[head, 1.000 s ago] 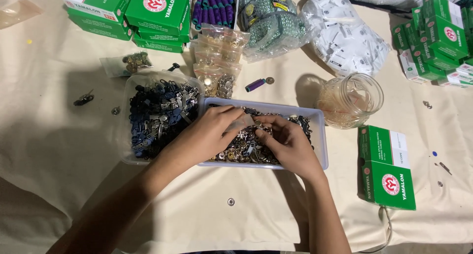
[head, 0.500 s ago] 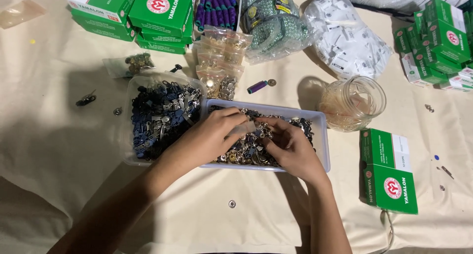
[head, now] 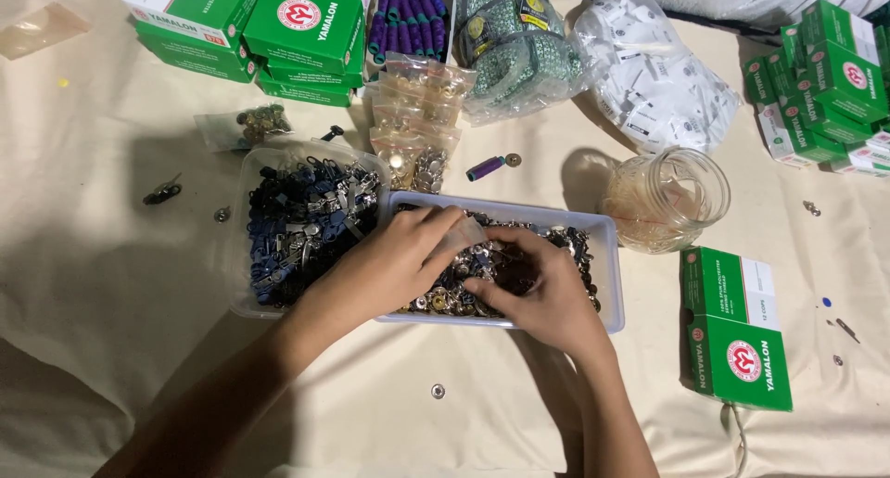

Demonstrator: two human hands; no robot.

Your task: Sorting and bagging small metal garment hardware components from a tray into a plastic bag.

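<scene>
Green-and-white rectangular boxes (head: 250, 24) are stacked at eleven o'clock, with more green boxes (head: 825, 79) at two. Two flat green boxes (head: 737, 325) lie at four o'clock. A clear bag of white labels (head: 649, 70) sits at one.

Both hands cover the middle of the white tray (head: 607, 255), so the metal fasteners (head: 445, 297) beneath the left hand (head: 389, 265) and right hand (head: 542, 293) are hidden, and any piece pinched between the fingertips is too small to tell. Far above the hands, the green boxes (head: 297, 24) are cut off by the top edge.
</scene>
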